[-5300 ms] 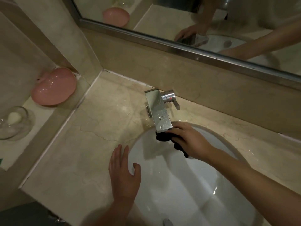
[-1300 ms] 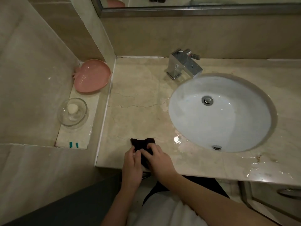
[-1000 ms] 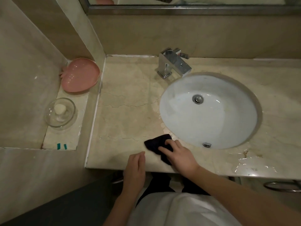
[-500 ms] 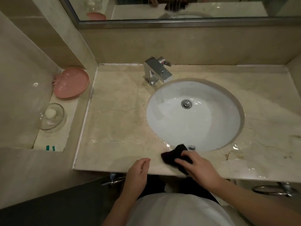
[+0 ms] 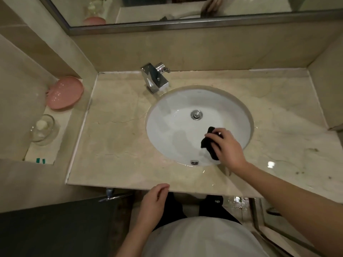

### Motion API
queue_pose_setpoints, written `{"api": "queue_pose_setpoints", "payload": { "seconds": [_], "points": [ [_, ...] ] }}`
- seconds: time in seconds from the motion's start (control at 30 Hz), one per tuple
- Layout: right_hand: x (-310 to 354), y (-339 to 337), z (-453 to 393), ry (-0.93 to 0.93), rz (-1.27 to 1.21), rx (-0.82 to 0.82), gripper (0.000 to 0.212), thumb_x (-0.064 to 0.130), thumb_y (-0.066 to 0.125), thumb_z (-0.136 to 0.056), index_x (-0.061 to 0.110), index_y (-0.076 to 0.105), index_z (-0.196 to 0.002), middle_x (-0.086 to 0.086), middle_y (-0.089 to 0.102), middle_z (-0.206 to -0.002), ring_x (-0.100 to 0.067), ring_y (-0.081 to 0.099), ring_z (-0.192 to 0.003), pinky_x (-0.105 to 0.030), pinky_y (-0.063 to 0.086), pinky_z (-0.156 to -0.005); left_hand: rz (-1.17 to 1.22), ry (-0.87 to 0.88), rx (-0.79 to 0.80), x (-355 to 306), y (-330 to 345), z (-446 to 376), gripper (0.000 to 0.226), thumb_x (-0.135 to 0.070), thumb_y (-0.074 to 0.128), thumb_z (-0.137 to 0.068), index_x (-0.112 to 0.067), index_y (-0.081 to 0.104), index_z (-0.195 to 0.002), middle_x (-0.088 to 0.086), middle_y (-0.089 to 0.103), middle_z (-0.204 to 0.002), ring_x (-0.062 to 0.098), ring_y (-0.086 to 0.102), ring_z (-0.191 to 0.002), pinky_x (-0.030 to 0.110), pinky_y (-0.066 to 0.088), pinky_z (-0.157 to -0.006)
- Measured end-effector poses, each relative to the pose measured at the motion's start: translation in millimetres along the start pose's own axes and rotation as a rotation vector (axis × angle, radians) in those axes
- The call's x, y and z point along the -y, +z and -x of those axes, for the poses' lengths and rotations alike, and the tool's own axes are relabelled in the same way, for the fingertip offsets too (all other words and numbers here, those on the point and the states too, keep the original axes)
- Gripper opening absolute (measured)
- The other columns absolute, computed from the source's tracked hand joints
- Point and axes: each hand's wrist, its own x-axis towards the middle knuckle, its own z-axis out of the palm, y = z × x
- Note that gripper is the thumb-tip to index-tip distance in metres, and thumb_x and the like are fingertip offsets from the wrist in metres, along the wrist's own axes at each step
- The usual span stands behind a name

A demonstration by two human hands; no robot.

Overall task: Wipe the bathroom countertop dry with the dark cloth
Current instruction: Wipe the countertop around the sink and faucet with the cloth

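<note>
The beige marble countertop (image 5: 115, 145) fills the middle of the head view, with a round white basin (image 5: 178, 127) sunk into it. My right hand (image 5: 226, 147) is shut on the dark cloth (image 5: 208, 143), which hangs bunched over the basin's near right side, above the bowl. My left hand (image 5: 154, 203) hovers at the counter's front edge, fingers loosely curled and holding nothing. Wet patches glisten on the counter to the right of the basin and along its front.
A chrome faucet (image 5: 155, 78) stands behind the basin. On a lower ledge at left sit a pink dish (image 5: 65, 95) and a clear glass soap dish (image 5: 43, 129). A mirror (image 5: 167, 8) runs along the back wall. A side wall (image 5: 330, 89) closes the right end.
My right hand has lifted the cloth off the counter's front strip and carried it right and back, over the basin. My left hand has stayed near the front edge.
</note>
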Motion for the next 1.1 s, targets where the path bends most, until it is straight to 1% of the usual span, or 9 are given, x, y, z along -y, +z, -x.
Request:
{"api": "queue_pose_setpoints", "payload": {
  "seconds": [0.1,0.2,0.4,0.5,0.57,0.7,0.83,1.0,1.1],
  "points": [
    [-27,-47,23,0.151,-0.078,-0.239,0.033,0.013,0.064,-0.095,0.022,0.067,-0.127,-0.001,0.055,-0.127,-0.016,0.054,-0.11,-0.031,0.048,-0.077,0.005,-0.001,-0.003,-10,14,2,0.021,-0.027,0.055,-0.102,-0.028,0.07,-0.116,-0.019,0.068,-0.116,-0.001,0.06,-0.111,0.022,0.044,-0.101],
    [-66,-85,60,0.305,-0.056,-0.332,0.033,0.012,0.064,-0.095,0.02,0.067,-0.127,-0.003,0.055,-0.127,-0.023,0.057,-0.11,-0.032,0.046,-0.08,0.033,0.021,0.023,-25,33,-4,0.021,-0.025,0.056,-0.101,-0.029,0.07,-0.116,-0.02,0.069,-0.11,-0.003,0.062,-0.106,0.018,0.046,-0.096],
    [-146,-129,130,0.597,0.095,-0.334,0.034,0.015,0.059,-0.097,0.02,0.064,-0.13,-0.007,0.051,-0.131,-0.032,0.056,-0.114,-0.044,0.049,-0.087,0.019,0.109,0.116,-52,73,-25,0.02,-0.024,0.056,-0.101,-0.031,0.07,-0.114,-0.019,0.071,-0.104,-0.009,0.062,-0.096,0.006,0.041,-0.083],
    [-175,-136,155,0.752,0.18,-0.295,0.035,0.015,0.056,-0.099,0.018,0.06,-0.133,-0.016,0.049,-0.133,-0.041,0.056,-0.111,-0.048,0.05,-0.087,-0.017,0.111,0.119,-56,81,-34,0.022,-0.019,0.054,-0.1,-0.029,0.069,-0.113,-0.011,0.071,-0.102,0.004,0.065,-0.095,0.0,0.04,-0.078],
    [-181,-129,165,0.817,0.209,-0.247,0.037,0.014,0.056,-0.098,0.014,0.058,-0.135,-0.02,0.048,-0.131,-0.044,0.056,-0.108,-0.05,0.05,-0.086,0.017,0.084,0.102,-57,83,-40,0.022,-0.011,0.055,-0.098,-0.025,0.07,-0.106,0.001,0.071,-0.095,0.016,0.065,-0.09,0.005,0.042,-0.071],
    [-154,-95,162,0.827,0.186,-0.243,0.038,0.016,0.055,-0.097,0.013,0.056,-0.135,-0.018,0.044,-0.127,-0.042,0.055,-0.103,-0.05,0.053,-0.083,0.018,0.038,0.109,-63,86,-49,0.024,-0.009,0.053,-0.096,-0.028,0.066,-0.095,-0.001,0.066,-0.082,0.015,0.061,-0.078,0.013,0.042,-0.064],
    [-100,-51,136,0.744,0.09,-0.195,0.039,0.018,0.058,-0.097,0.017,0.055,-0.135,-0.012,0.046,-0.124,-0.033,0.059,-0.095,-0.041,0.053,-0.08,-0.027,0.047,0.123,-66,88,-45,0.019,-0.009,0.051,-0.096,-0.024,0.063,-0.102,-0.006,0.052,-0.075,0.01,0.049,-0.064,0.016,0.039,-0.06],
    [-24,7,86,0.543,0.036,-0.074,0.036,0.017,0.065,-0.092,0.014,0.061,-0.128,-0.011,0.05,-0.114,-0.031,0.058,-0.097,-0.041,0.055,-0.067,0.014,0.017,0.14,-69,85,-38,0.022,-0.01,0.05,-0.099,-0.022,0.063,-0.111,-0.005,0.053,-0.082,0.011,0.052,-0.072,0.01,0.04,-0.062],
    [19,33,56,0.477,-0.025,0.018,0.033,0.018,0.063,-0.093,0.017,0.063,-0.126,-0.009,0.053,-0.114,-0.029,0.059,-0.1,-0.039,0.054,-0.066,-0.007,0.018,0.217,-69,82,-31,0.027,-0.012,0.049,-0.101,-0.02,0.059,-0.125,0.0,0.062,-0.099,0.014,0.061,-0.091,0.007,0.043,-0.076]
  ]
}}
